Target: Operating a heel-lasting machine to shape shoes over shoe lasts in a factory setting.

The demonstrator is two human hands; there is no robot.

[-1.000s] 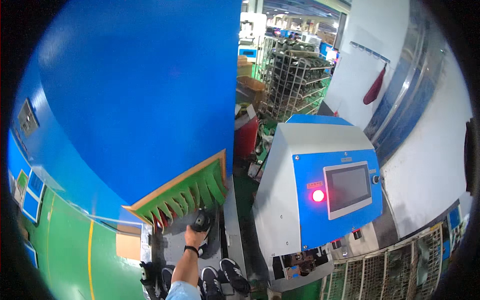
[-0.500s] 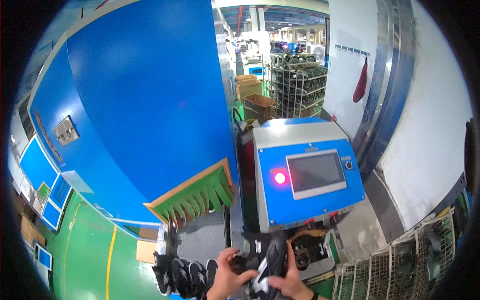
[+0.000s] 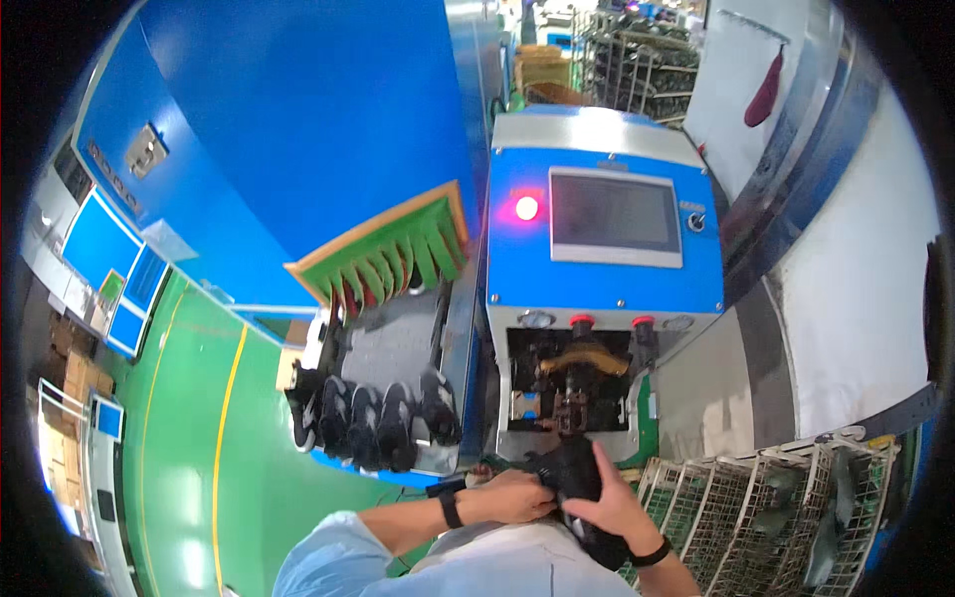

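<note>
Both hands close on one black shoe (image 3: 582,488) at about 6 o'clock in the view, just below the open front of a blue and grey machine (image 3: 602,289). The left hand (image 3: 517,495) comes in from 7 o'clock, a dark wristband on its wrist, and its grip is wrapped around the shoe's near-left side. The right hand (image 3: 612,507) comes in from 5 o'clock and its grip is clamped over the shoe's right side, fingers spread along it. The shoe's far end points toward 12 o'clock and sits just beneath the dark metal fixture (image 3: 572,383) inside the machine's opening; whether it touches that fixture cannot be told. On the machine's face a grey screen (image 3: 617,217) sits above the opening, with a red lamp (image 3: 526,208) lit at its 9 o'clock. At 9 o'clock of the hands a row of black shoes (image 3: 378,423) rests on a grey conveyor belt (image 3: 393,333) that runs up under green flap curtains (image 3: 388,261). Wire racks (image 3: 756,497) stand at 4 o'clock, and green floor (image 3: 199,448) lies at 8 o'clock.
</note>
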